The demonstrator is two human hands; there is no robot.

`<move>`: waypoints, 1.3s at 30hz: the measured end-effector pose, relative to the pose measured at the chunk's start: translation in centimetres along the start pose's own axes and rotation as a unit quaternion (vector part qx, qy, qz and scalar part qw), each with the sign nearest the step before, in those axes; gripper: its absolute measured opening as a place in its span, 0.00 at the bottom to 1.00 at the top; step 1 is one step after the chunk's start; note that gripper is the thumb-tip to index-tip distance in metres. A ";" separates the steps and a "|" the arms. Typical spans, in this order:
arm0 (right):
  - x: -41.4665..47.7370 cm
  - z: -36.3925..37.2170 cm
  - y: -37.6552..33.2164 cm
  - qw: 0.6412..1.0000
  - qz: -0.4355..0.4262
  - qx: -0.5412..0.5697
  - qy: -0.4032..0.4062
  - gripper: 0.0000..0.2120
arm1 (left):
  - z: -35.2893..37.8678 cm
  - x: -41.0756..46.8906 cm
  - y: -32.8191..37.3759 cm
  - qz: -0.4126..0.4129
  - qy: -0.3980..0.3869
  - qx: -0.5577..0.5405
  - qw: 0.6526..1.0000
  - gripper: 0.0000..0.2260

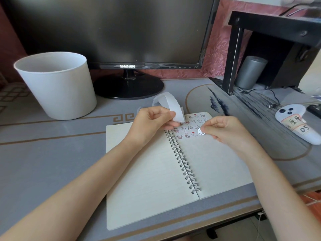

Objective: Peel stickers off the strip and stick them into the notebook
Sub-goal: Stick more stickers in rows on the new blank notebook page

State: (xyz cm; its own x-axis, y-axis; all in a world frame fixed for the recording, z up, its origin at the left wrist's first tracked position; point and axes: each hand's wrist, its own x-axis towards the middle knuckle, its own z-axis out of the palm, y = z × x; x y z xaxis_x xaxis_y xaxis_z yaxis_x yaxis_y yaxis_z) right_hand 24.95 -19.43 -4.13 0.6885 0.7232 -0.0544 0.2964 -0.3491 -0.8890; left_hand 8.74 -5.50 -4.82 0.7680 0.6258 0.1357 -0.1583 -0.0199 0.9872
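Note:
An open spiral notebook [149,173] lies on the desk, its right page carrying several small cartoon stickers [189,127] in rows near the top. My left hand [152,123] pinches a white backing strip [169,104] that loops up and curls behind it, above the top of the spiral. My right hand [224,129] holds a round white sticker [201,131] between thumb and fingertip, just over the right page at the end of the lowest sticker row.
A white bucket [57,84] stands at the back left. A dark monitor [121,32] on its stand sits behind the notebook. At the right are a black shelf frame [232,54], a grey cylinder [250,72], a cable and a white controller [297,124].

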 end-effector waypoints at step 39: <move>0.5 0.2 0.8 0.995 -0.055 -0.076 0.027 0.11 | -0.1 -0.1 -0.1 0.001 -0.001 0.008 1.000 0.06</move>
State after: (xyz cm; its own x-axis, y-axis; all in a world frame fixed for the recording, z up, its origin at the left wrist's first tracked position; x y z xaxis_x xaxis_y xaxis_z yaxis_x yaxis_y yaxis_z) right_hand 25.43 -19.21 -4.93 0.6798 0.7302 0.0686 0.4663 -0.3582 -0.8089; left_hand 8.68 -5.48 -4.93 0.7687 0.6244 0.1386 -0.1501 -0.0346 0.9881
